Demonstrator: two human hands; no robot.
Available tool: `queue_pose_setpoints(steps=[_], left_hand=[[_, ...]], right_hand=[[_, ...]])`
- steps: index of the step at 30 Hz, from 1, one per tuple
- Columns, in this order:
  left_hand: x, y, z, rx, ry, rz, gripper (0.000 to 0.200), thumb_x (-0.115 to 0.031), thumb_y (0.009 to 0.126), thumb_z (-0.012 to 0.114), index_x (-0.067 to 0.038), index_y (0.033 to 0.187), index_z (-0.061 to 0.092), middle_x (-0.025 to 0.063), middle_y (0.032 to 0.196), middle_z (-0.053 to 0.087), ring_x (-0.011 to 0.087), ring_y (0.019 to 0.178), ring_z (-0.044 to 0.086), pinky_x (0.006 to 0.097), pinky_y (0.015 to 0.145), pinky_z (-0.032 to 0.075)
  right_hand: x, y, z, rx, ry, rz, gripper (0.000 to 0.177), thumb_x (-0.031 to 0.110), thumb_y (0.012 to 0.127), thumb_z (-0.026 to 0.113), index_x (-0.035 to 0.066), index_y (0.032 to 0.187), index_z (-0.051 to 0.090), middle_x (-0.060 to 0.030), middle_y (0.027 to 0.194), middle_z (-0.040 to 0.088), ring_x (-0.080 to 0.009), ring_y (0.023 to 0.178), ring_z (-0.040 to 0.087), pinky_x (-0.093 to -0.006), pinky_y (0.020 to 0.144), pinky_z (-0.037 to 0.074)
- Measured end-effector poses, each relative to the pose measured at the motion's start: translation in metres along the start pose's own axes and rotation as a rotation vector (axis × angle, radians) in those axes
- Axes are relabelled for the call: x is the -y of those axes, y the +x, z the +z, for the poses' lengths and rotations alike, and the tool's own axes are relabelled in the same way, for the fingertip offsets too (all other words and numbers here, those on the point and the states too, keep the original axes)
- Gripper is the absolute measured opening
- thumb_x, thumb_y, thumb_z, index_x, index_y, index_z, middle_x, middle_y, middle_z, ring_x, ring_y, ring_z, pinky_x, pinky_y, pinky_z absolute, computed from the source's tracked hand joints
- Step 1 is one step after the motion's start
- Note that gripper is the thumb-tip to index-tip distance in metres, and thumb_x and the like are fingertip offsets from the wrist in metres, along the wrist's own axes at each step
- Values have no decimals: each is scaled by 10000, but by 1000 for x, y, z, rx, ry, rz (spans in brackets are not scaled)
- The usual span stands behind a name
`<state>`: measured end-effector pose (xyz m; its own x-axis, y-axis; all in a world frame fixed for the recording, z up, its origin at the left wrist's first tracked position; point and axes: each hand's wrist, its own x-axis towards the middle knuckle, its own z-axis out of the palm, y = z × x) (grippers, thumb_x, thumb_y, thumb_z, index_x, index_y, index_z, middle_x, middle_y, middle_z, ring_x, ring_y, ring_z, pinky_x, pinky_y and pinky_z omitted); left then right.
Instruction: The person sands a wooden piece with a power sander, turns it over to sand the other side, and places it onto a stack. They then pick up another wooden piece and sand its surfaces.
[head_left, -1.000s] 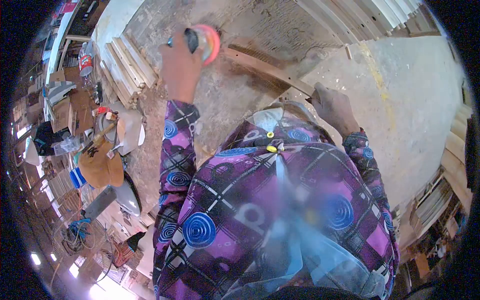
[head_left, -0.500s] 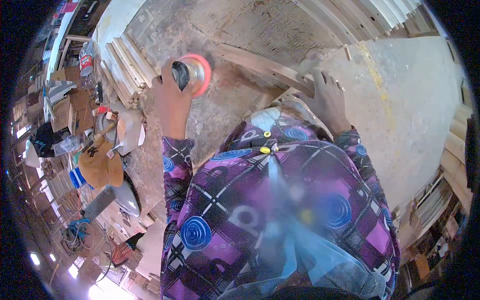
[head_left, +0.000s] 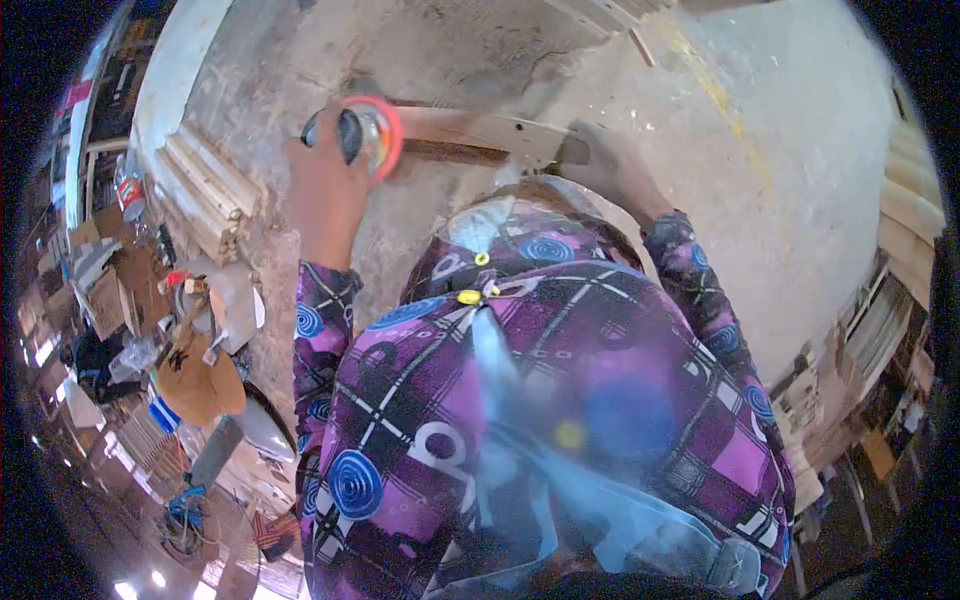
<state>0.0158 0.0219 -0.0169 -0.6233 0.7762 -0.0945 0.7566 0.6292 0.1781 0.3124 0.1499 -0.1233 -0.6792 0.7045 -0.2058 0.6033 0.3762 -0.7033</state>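
My left hand (head_left: 328, 195) is wrapped around a handheld power sander (head_left: 378, 140) with a round red-rimmed disc, its body partly hidden by my fingers. The disc overlaps the left end of a narrow wooden board (head_left: 465, 127), which lies crosswise in front of me. At the board's right end, my right hand (head_left: 610, 165) grips it, the fingers somewhat blurred by motion. A dark hole shows in the board near that hand. Beneath is a worn, dusty work surface (head_left: 420, 55).
Stacked wooden strips (head_left: 205, 190) lie to the left, with a plastic bottle (head_left: 130, 192) beyond them. Nearer are a tan cap (head_left: 200, 375) and mixed clutter. More strips (head_left: 600, 15) lie at the far edge, and boards (head_left: 915, 270) are piled at the right.
The board has turned to lie more level across the view, and my right hand has moved left with its end. The sander has shifted slightly left. The whole view has also shifted.
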Motion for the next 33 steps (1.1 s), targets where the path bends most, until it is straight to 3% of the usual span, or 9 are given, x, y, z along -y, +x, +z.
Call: queue_pose_setpoints(steps=[5, 7, 10, 14, 19, 22, 26, 28, 33], left_hand=[[-50, -14, 7, 67, 128, 258, 666, -211, 819, 702, -301, 1422, 432, 245, 1170, 476, 434, 967, 609, 492, 787, 533], [-68, -21, 7, 94, 99, 316, 665, -213, 817, 705, -299, 1420, 437, 239, 1157, 476, 433, 961, 608, 490, 775, 535], [-71, -22, 12, 91, 66, 406, 660, -223, 814, 714, -293, 1414, 449, 235, 1146, 476, 433, 957, 606, 492, 759, 536], [-51, -14, 6, 69, 61, 330, 661, -237, 812, 724, -286, 1413, 455, 239, 1149, 472, 437, 971, 602, 498, 760, 533], [-47, -14, 3, 87, 130, 245, 678, -241, 812, 726, -296, 1423, 435, 235, 1144, 472, 429, 942, 620, 504, 761, 534], [-73, -27, 1, 140, 177, 313, 693, -230, 811, 724, -303, 1430, 421, 226, 1116, 470, 425, 919, 628, 500, 746, 540], [-74, -30, 3, 171, 170, 364, 693, -211, 811, 718, -308, 1431, 422, 209, 1081, 465, 426, 936, 618, 496, 721, 546], [-65, -25, 4, 130, 153, 381, 684, -209, 811, 718, -308, 1425, 431, 207, 1087, 465, 426, 941, 616, 497, 721, 546], [-72, -23, 1, 132, 226, 330, 668, -211, 809, 722, -307, 1412, 452, 211, 1119, 462, 430, 931, 616, 490, 718, 546]], right_hand=[[9, 12, 9, 59, 71, 111, 500, 310, 759, 825, -5, 1084, 612, -162, 950, 700, -247, 860, 685, -358, 762, 519], [-5, 21, 31, 14, 419, -13, 481, 263, 795, 816, -42, 1104, 609, -119, 989, 698, -172, 886, 657, -326, 790, 515], [-1, 27, 29, 51, 520, -71, 439, 205, 828, 791, -48, 1133, 602, -92, 1018, 682, -148, 921, 628, -314, 822, 509], [22, 19, 10, 123, 415, 106, 409, 173, 858, 757, -49, 1155, 584, -114, 1044, 673, -179, 933, 652, -338, 856, 532], [13, 11, 22, 106, 1303, 350, 491, 204, 923, 677, -82, 1265, 472, -190, 1141, 641, -320, 1004, 687, -431, 918, 562], [0, 20, 27, 224, 1362, 279, 500, 204, 949, 642, -73, 1307, 430, -210, 1177, 626, -354, 1027, 678, -438, 923, 557], [3, 21, 31, 223, 1418, 267, 489, 210, 956, 635, -71, 1303, 437, -211, 1206, 611, -348, 1021, 680, -435, 929, 554], [5, 25, 37, 161, 1446, 269, 372, 237, 896, 704, -40, 1113, 585, -155, 1024, 674, -239, 872, 698, -389, 799, 603], [-2, 30, 39, 226, 1489, 281, 446, 297, 946, 629, -47, 1212, 530, -192, 1152, 626, -288, 971, 679, -421, 868, 574]])
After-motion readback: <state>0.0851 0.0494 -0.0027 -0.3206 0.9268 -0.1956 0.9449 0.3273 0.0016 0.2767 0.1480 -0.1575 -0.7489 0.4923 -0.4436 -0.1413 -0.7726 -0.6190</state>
